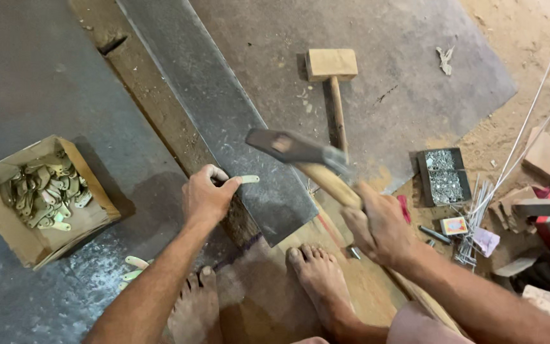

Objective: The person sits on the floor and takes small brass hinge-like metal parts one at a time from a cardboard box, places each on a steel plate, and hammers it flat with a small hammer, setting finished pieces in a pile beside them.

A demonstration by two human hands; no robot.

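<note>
Now, from the head view: your left hand (206, 199) pinches a small pale metal tab (247, 179) flat on the dark steel sheet (237, 127) at mid-frame. Your right hand (382, 229) is clenched round the raised hammer (300, 150). A few tabs (133, 267) lie beside your foot; the cardboard box (7, 239) at left holds plenty more.

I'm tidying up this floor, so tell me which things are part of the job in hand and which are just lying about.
In use:
left hand holding a small metal tab on the sheet edge
right hand gripping the hammer
box of tabs

Lying about:
wooden mallet
tray of nails
thin rods
</note>
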